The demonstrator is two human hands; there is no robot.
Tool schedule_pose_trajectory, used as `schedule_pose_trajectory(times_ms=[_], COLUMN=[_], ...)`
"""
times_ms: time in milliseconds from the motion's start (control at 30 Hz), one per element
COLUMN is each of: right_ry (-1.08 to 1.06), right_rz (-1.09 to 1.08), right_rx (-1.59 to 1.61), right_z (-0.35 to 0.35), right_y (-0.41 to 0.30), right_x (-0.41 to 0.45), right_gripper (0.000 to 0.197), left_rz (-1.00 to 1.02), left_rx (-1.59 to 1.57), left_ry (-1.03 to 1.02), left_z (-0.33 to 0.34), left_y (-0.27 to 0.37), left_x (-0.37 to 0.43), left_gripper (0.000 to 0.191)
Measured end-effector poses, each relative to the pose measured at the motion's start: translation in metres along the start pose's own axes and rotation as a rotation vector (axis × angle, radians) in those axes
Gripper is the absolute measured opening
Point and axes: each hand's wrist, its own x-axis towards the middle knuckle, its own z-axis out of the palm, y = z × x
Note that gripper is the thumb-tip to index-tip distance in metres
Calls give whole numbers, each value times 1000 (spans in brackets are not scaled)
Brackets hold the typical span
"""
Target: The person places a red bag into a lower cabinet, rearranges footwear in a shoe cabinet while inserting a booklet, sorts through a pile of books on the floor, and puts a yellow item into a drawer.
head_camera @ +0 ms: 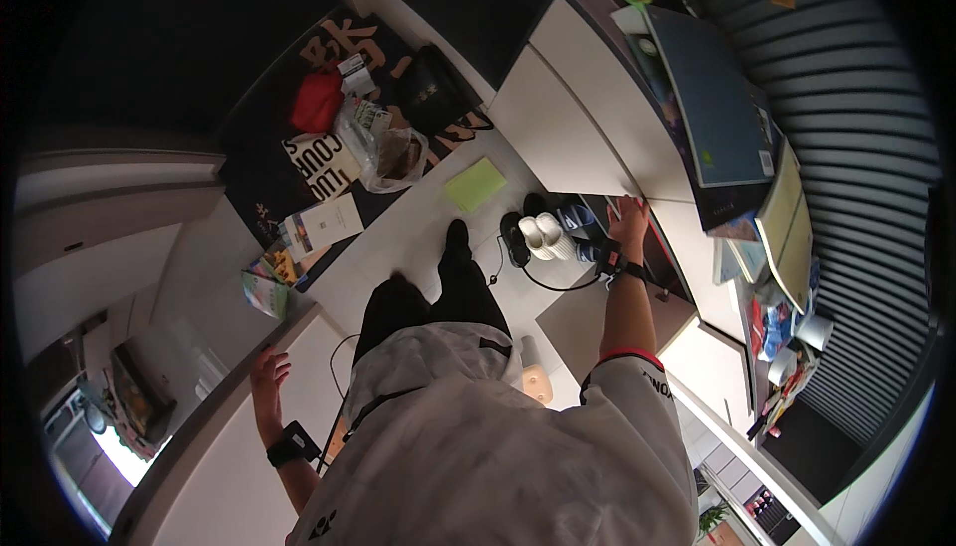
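Observation:
My right hand (629,221) is at the lower edge of a white cabinet front (571,131), beside a dark opening with a red strip. Its fingertips are partly hidden, so I cannot tell whether they grip the edge. A beige panel (590,329) sticks out below the wrist. Beside the hand, on the floor, are blue slippers (575,216), white clogs (547,237) and black shoes (514,239). My left hand (270,370) holds nothing, its fingers loosely bent and apart near the brown top edge of a low partition. Both wrists wear black straps with small devices.
Books and folders (713,98) lie along the cabinet top, before a ribbed dark wall (844,150). A dark mat (250,127) bears a red bag (315,101), a plastic bag (396,161), a black handbag (432,90) and papers (326,226). A green sheet (476,183) lies on the floor tiles.

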Motion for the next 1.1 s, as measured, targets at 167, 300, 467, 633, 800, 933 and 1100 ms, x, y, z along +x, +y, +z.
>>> schedule_pose_trajectory(times_ms=[167,300,467,633,800,933,1100], right_ry=[412,334,480,361,122,-156,-107], right_rz=[-106,-414,-451,-468,-294,-251,-223], right_rx=[-264,-538,-1036,-1266,-1465,-1404,-1326], right_z=[29,5,63,108,173,249,344], right_y=[-4,16,51,76,116,147,166], right_x=[-6,-15,-95,-153,-177,-186,-199], right_gripper=[45,49,38,30,34,43,48], left_rz=[-94,-129,-90,11,-4,34,47], left_rx=[79,185,262,332,269,232,167], left_ry=[-32,-174,-216,-312,-391,-423,-484], left_z=[-7,-8,-2,13,17,17,8], left_y=[-2,22,72,124,153,166,182], left_x=[38,102,162,212,234,252,257], left_gripper=[36,38,38,37,37,39,42])
